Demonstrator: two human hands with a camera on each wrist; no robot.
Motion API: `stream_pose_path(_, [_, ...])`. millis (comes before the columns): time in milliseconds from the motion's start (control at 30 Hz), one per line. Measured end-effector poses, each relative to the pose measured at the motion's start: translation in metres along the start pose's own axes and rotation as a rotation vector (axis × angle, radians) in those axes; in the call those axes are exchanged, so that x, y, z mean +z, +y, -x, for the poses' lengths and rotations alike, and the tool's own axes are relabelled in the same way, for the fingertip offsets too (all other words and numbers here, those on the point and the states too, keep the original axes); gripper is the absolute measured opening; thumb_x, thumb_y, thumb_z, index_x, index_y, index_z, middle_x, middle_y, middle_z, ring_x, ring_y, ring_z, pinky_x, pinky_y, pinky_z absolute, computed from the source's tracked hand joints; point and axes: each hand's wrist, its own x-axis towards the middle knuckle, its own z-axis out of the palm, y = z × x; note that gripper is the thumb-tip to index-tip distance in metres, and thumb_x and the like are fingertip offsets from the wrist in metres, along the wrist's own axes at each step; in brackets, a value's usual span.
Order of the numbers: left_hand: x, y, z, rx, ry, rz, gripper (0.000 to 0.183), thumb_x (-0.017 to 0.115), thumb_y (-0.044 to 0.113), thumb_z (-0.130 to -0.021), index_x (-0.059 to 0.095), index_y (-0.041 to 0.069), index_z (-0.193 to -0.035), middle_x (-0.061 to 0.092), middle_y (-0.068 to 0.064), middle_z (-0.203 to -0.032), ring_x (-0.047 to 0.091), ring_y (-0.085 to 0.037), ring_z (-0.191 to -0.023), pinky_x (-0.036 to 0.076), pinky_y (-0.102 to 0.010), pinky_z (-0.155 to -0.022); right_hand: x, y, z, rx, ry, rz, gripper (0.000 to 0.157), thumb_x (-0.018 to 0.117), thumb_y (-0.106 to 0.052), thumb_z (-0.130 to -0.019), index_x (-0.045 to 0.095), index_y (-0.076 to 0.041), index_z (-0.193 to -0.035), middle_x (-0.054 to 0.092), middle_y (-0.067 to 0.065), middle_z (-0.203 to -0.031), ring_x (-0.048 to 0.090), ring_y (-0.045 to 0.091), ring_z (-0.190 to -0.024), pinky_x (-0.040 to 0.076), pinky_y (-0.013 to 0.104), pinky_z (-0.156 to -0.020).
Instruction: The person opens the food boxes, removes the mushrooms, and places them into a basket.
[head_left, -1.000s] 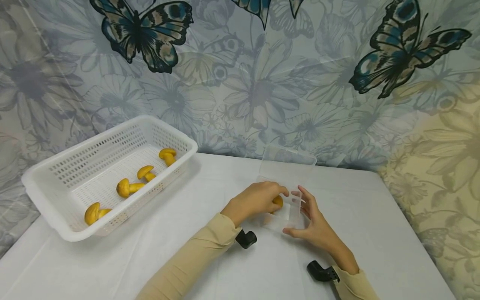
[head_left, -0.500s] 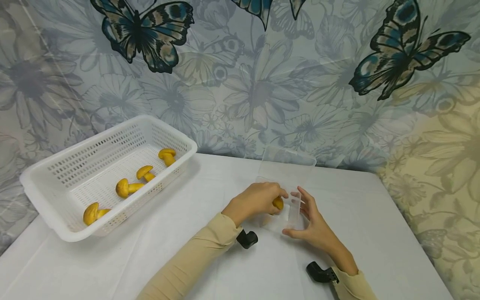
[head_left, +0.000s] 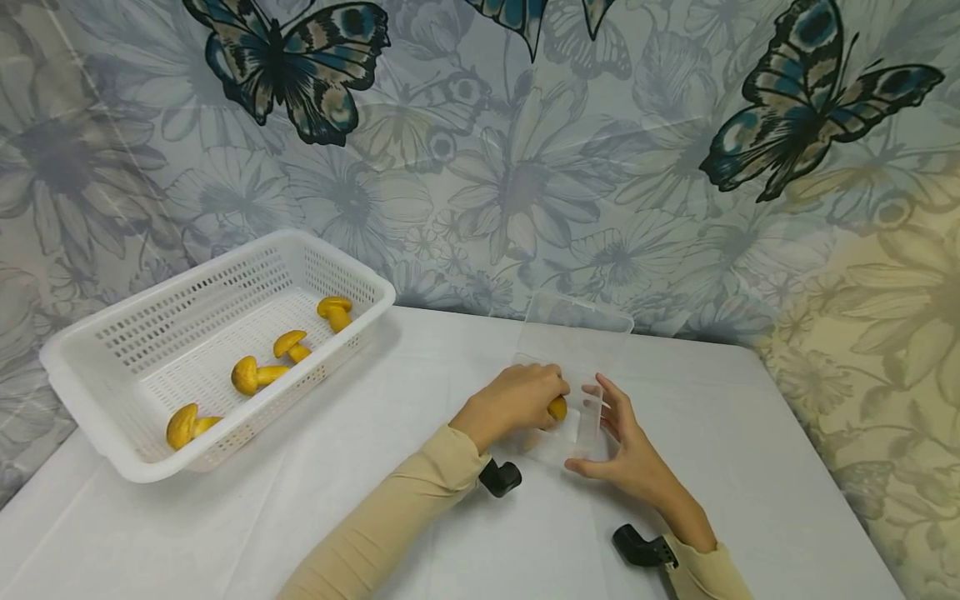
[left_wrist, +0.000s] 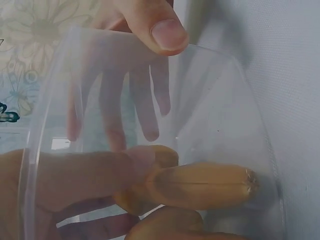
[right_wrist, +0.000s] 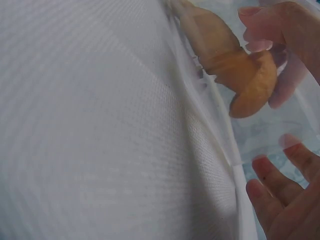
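Note:
In the head view my left hand [head_left: 513, 404] reaches into a clear plastic box [head_left: 589, 425] and holds a yellow-brown mushroom [head_left: 557, 408]. Through the box wall, the left wrist view shows my thumb on the mushroom's cap and its stem [left_wrist: 215, 187] lying toward the box's end. A second mushroom shape [left_wrist: 167, 225] shows below it. My right hand [head_left: 633, 454] steadies the box from the right, thumb at the near side, fingers spread along the far side. The right wrist view has the mushroom [right_wrist: 255, 85] close over the box's bottom.
A white perforated basket [head_left: 112, 333] stands at the left with several yellow mushrooms [head_left: 255, 375] in it. The box's raised clear lid [head_left: 576, 315] leans at the back. A white cloth [head_left: 420, 517] covers the table, and a patterned backdrop [head_left: 517, 183] hangs behind.
My left hand has shifted slightly right, its fingers drawn closer in around the mushroom inside the box. The right hand and the basket's mushrooms stay as they were.

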Motion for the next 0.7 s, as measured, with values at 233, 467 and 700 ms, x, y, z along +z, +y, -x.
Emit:
stream_pose_path(233, [-0.001,-0.001,0.001,0.0,0.004,0.014,0.036,0.077,0.029,-0.087,0.07,0.018,-0.12,0.06,0.004,-0.112,0.055,-0.009,-0.091,0.049,-0.024,-0.079,0.0,0.002,0.0,-0.005,0.0,-0.003,0.121,0.088,-0.005,-0.071,0.008,-0.024,-0.159,0.035,0.02,-0.152,0.035,0.008,-0.138,0.029,0.002,-0.104])
stream_pose_path(467, [-0.001,-0.004,0.002,0.017,0.002,0.141,0.035,0.077,0.022,-0.088,0.066,0.015,-0.121,0.067,0.004,-0.111,0.057,-0.009,-0.09,0.049,-0.021,-0.082,0.0,0.001,0.0,-0.018,0.003,-0.008,0.12,0.087,-0.003,-0.071,0.009,-0.022,-0.159,0.035,0.021,-0.151,0.034,0.003,-0.137,0.029,0.002,-0.104])
stream_pose_path(700, [-0.004,-0.013,0.007,0.1,0.026,0.319,0.047,0.077,0.016,-0.087,0.063,0.018,-0.132,0.063,0.004,-0.123,0.057,-0.009,-0.104,0.048,-0.019,-0.092,0.0,0.001,0.0,0.015,-0.004,-0.01,0.121,0.088,-0.005,-0.071,0.008,-0.025,-0.159,0.035,0.017,-0.152,0.034,0.013,-0.14,0.029,0.001,-0.105])
